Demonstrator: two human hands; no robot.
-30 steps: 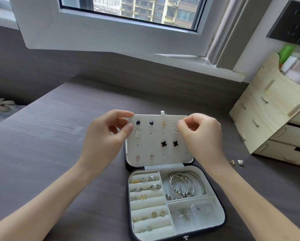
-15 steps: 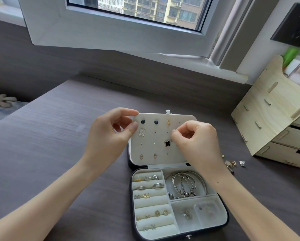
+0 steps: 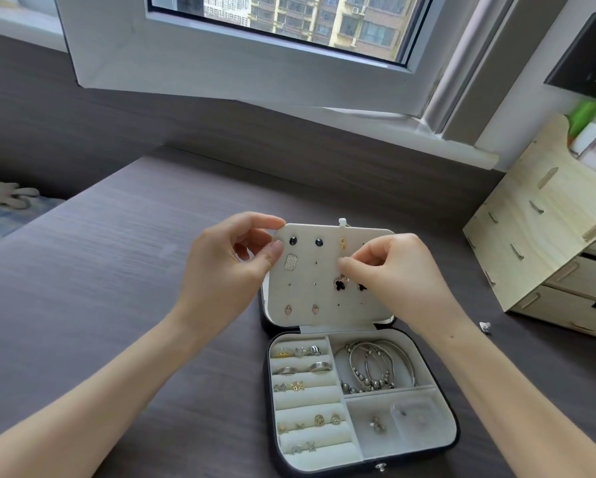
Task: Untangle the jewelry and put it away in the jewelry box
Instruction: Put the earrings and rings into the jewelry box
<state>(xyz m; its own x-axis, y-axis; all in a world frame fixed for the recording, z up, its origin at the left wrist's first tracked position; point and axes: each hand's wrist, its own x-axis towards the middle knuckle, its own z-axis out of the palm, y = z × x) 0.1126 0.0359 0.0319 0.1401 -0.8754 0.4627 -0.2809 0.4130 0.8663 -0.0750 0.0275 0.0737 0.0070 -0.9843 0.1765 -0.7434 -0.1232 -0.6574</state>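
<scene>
The right hand (image 3: 393, 270) has slid left across the earring panel (image 3: 310, 294) of the jewelry box (image 3: 452, 439), pinching a small earring (image 3: 345, 278) just above the black clover stud (image 3: 339, 285), while the left hand (image 3: 227, 267) pinches the panel's corner; next, its post likely needs careful aiming into a free hole

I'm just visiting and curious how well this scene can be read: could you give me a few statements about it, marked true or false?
1. The jewelry box is open. True.
2. The bracelets lie on the table. False: they lie in the box's upper right compartment.
3. The left hand pinches the earring panel at its edge. True.
4. The right hand rests flat on the table. False: its fingertips pinch at the panel's front.
5. A wooden drawer unit stands right of the box. True.
</scene>
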